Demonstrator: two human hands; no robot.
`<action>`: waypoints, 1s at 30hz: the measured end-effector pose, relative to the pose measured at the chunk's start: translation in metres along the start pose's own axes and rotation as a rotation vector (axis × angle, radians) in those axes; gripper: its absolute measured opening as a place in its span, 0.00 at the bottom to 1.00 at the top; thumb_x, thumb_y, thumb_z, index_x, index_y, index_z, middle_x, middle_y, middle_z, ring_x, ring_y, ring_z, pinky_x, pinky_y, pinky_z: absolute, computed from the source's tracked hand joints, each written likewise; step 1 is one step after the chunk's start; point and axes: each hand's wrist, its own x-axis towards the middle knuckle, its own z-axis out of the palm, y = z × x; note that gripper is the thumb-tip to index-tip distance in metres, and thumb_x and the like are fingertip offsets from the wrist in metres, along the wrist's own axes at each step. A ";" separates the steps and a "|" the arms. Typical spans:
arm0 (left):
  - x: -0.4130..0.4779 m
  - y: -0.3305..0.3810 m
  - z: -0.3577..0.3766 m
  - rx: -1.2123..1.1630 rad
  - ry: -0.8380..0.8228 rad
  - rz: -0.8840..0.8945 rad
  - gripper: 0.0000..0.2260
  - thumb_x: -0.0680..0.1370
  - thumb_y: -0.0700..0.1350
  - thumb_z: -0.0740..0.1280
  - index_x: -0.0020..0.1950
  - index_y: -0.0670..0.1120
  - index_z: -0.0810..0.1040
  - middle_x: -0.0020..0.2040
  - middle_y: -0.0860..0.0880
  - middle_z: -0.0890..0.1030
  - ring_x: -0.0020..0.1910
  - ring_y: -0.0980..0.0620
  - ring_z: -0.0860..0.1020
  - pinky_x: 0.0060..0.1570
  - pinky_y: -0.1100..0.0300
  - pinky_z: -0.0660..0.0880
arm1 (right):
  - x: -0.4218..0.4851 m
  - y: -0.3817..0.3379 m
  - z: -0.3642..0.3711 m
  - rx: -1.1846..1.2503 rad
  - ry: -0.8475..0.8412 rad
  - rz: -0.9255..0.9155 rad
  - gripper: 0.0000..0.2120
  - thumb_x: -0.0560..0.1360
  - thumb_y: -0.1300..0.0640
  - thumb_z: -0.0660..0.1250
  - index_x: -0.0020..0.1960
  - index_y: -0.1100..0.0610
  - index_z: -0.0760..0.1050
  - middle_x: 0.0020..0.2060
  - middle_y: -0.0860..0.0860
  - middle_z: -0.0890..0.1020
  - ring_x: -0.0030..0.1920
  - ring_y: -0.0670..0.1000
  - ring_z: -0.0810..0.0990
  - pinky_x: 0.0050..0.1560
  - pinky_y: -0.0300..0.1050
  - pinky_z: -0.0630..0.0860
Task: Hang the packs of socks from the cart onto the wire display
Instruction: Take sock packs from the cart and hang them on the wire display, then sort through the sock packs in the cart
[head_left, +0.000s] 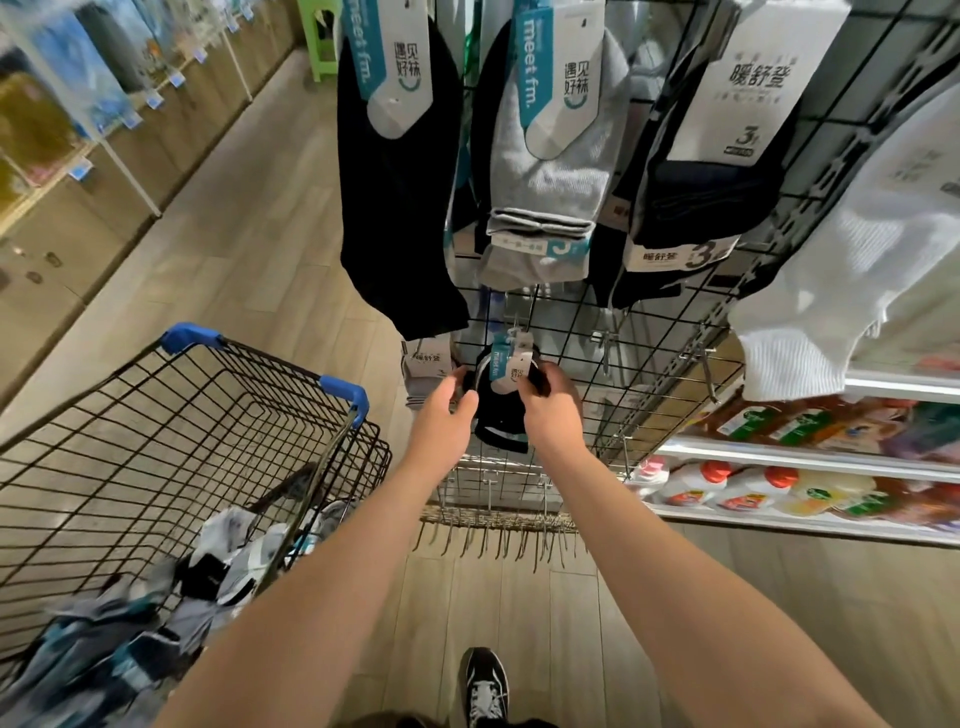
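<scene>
1. Several hung packs (540, 197) already dangle from the wire display (660, 358) at twelve o'clock, so we judge the job partly done.
2. Many heaped packs (130, 634) lie in the cart (343, 387) at eight o'clock, left to hang.
3. Our left hand (447, 415) and right hand (550, 415) curl their fingers round one black pack (501, 410), held against the display, at three o'clock from the cart.
4. We see soft knit socks, stiff glossy card headers and a thin, rigid black grid.

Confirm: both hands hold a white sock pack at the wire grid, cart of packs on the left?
Wrong colour: in the head view the sock pack is black, not white. The left hand and right hand do hold it at the wire grid, cart on the left.
</scene>
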 end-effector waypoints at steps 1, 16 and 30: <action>0.000 0.000 0.000 0.003 0.001 -0.005 0.25 0.83 0.56 0.57 0.79 0.51 0.62 0.77 0.50 0.68 0.75 0.49 0.66 0.73 0.47 0.65 | -0.002 -0.001 0.001 -0.012 0.009 0.006 0.14 0.81 0.55 0.66 0.66 0.50 0.74 0.59 0.51 0.80 0.56 0.53 0.80 0.52 0.47 0.79; -0.100 -0.078 -0.105 0.019 0.294 -0.098 0.09 0.83 0.47 0.62 0.59 0.50 0.80 0.55 0.54 0.81 0.50 0.54 0.79 0.49 0.61 0.74 | -0.125 -0.005 0.087 -0.231 -0.507 -0.082 0.07 0.81 0.56 0.65 0.56 0.53 0.81 0.51 0.48 0.84 0.51 0.49 0.81 0.56 0.46 0.77; -0.165 -0.287 -0.232 -0.354 0.456 -0.708 0.08 0.82 0.44 0.64 0.49 0.57 0.79 0.50 0.51 0.83 0.49 0.47 0.82 0.55 0.46 0.79 | -0.190 0.003 0.341 -0.543 -0.980 -0.071 0.09 0.79 0.58 0.65 0.57 0.56 0.81 0.51 0.50 0.82 0.47 0.48 0.77 0.49 0.43 0.74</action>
